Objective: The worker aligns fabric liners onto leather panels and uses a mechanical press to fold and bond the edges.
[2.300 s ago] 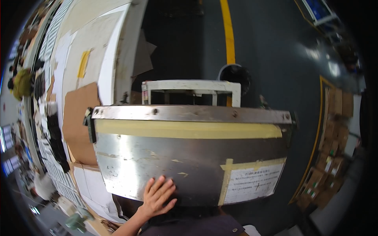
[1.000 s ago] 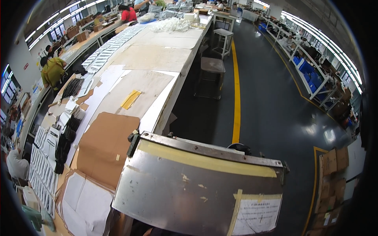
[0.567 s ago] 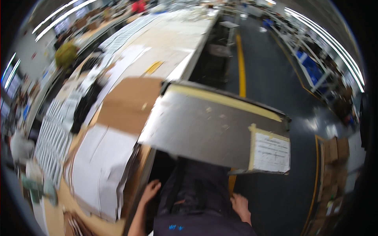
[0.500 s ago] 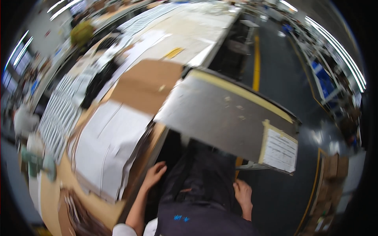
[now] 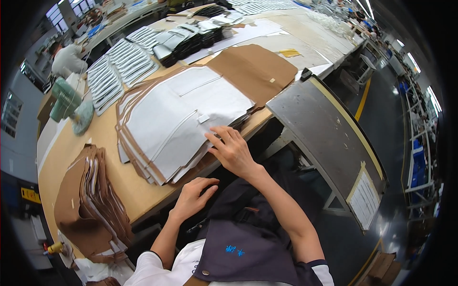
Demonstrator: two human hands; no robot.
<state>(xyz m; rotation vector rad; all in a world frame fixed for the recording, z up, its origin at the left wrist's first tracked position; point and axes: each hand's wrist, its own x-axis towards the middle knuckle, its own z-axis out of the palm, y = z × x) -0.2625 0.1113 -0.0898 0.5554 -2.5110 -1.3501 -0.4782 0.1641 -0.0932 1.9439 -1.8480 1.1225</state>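
Note:
A stack of flat cut sheets with white faces and brown edges (image 5: 176, 109) lies on the wooden table. My right hand (image 5: 232, 151) is over the stack's near right edge, fingers apart and bent; I cannot tell whether the fingertips touch it. Beside them a small white tag (image 5: 203, 118) lies on the top sheet. My left hand (image 5: 192, 197) hovers just off the table's front edge, thumb apart from loosely bent fingers, with nothing in it. Behind the stack to the right is a brown sheet (image 5: 257, 71).
A dark metal side board (image 5: 329, 128) with a taped paper (image 5: 365, 200) adjoins the table at right. Folded brown pieces (image 5: 90, 205) stand at the near left. Farther back are a green fan (image 5: 66, 102), black-and-silver pieces (image 5: 186, 43), and a person (image 5: 69, 59) in white.
My right hand has moved up and left from beside the side board to the stack's edge. The view has turned left, and my left hand stays near the table's front edge.

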